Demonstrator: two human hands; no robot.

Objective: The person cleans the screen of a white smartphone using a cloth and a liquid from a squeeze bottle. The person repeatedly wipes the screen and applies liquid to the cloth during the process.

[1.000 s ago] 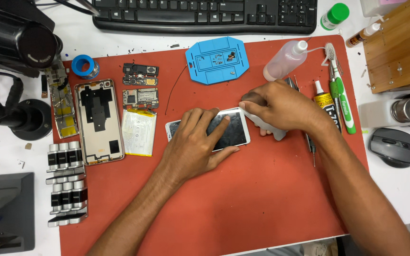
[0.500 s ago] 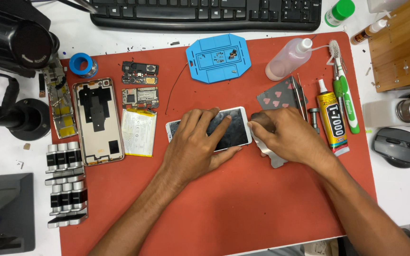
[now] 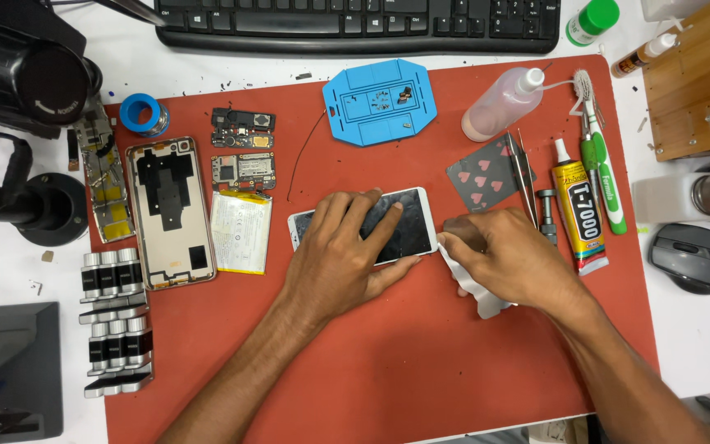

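Red mat [image 3: 388,362] lies bare below both hands. Left hand [image 3: 343,259] presses flat, fingers spread, on the white phone [image 3: 408,226]. Right hand [image 3: 507,259] pinches a white cloth [image 3: 478,292] at the phone's right edge.

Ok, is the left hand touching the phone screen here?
Touching. The head view shows the left hand pressed flat on the phone screen, fingers spread across the glass, no gap visible.

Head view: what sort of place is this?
Likely a phone repair bench: a red work mat carries an opened white phone back housing, small green circuit boards and a yellow glue tube.
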